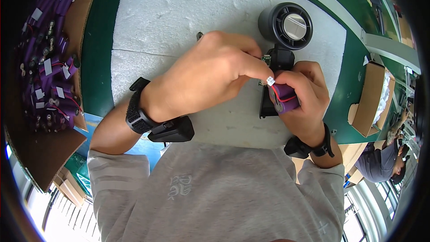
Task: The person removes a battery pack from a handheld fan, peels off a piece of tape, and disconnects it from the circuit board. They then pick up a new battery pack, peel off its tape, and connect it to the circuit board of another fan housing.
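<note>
Right now both hands meet just below the black handheld fan [281,40], which lies on a white foam sheet [165,22] covering the green desk [96,62]. Right hand [304,94] is closed around a purple battery pack [286,101], just below the fan's round head and over its black handle. Red and black wires [280,96] run from the pack up to a small white connector [270,80]. Left hand [215,71] comes in from the left of the fan, its thumb and forefinger pinched together on that connector, other fingers curled. A bit of green circuit board [266,58] shows at the fan's neck, right above the pinching fingertips. Both wrists carry black strap-on devices; the left one [172,130] sits well below-left of the fan. A cardboard box [49,152] full of spare purple battery packs [47,62] sits far left of the fan, off the foam. Another open cardboard box [371,103] stands right of the fan. Another person [385,161] is bent over further right, below that box.
</note>
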Demonstrator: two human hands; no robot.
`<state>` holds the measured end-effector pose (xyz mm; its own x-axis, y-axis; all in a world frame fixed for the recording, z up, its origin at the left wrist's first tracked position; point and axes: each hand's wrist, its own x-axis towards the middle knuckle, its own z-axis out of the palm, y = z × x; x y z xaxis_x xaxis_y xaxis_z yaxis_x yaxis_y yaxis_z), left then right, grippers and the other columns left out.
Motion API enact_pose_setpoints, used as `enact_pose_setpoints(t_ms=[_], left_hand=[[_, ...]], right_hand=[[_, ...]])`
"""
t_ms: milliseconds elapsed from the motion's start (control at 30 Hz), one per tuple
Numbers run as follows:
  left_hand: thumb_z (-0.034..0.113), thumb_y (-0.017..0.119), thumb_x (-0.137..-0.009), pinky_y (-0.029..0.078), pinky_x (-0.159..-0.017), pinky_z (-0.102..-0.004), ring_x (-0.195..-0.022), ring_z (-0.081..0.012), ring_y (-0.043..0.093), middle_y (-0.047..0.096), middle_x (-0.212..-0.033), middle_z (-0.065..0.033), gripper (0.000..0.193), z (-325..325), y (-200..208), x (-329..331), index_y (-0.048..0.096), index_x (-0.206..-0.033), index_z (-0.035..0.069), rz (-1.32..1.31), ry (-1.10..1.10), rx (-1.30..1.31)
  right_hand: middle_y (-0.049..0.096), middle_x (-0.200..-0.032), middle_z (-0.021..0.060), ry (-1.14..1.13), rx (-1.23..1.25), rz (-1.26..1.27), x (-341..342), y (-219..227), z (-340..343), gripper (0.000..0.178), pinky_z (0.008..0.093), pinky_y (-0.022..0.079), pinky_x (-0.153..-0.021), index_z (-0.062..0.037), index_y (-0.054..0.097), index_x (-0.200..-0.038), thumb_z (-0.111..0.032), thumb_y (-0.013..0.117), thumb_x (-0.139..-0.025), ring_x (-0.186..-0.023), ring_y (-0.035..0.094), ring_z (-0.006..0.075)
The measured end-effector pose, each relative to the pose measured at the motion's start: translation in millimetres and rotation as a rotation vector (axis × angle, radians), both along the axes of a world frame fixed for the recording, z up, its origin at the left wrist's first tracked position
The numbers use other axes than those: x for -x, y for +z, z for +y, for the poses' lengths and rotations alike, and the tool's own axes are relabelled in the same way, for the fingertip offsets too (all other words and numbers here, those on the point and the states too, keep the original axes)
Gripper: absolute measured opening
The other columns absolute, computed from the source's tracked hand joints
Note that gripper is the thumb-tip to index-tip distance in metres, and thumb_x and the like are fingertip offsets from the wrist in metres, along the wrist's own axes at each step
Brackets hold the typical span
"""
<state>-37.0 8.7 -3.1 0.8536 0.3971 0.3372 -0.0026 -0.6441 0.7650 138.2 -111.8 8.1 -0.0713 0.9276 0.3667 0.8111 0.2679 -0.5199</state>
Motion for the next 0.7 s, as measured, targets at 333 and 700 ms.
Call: enact_pose_setpoints(t_ms=[333,700], left_hand=[[-0.012,0.066,-0.062,0.049,-0.059,-0.0271,-0.072,-0.0197,0.063,0.06,-0.089,-0.0087,0.026,-12,1,-8,0.064,-0.083,0.005,-0.083,0.012,0.333],[-0.013,0.065,-0.069,0.05,-0.064,-0.0229,-0.075,-0.0151,0.062,0.061,-0.09,-0.0059,0.027,1,8,-3,0.066,-0.09,0.003,0.069,-0.013,0.432]], right_hand=[[0.061,-0.079,0.0097,0.019,0.018,-0.001,4,4,-1,0.037,0.0317,0.047,-0.063,-0.0034,0.065,-0.089,0.007,0.075,-0.055,-0.075,0.057,0.0261],[0.061,-0.073,0.0088,0.037,-0.005,0.361,-14,6,-1,0.02,0.0257,0.044,-0.049,-0.0014,0.066,-0.083,-0.005,0.078,-0.068,-0.057,0.055,0.0164]])
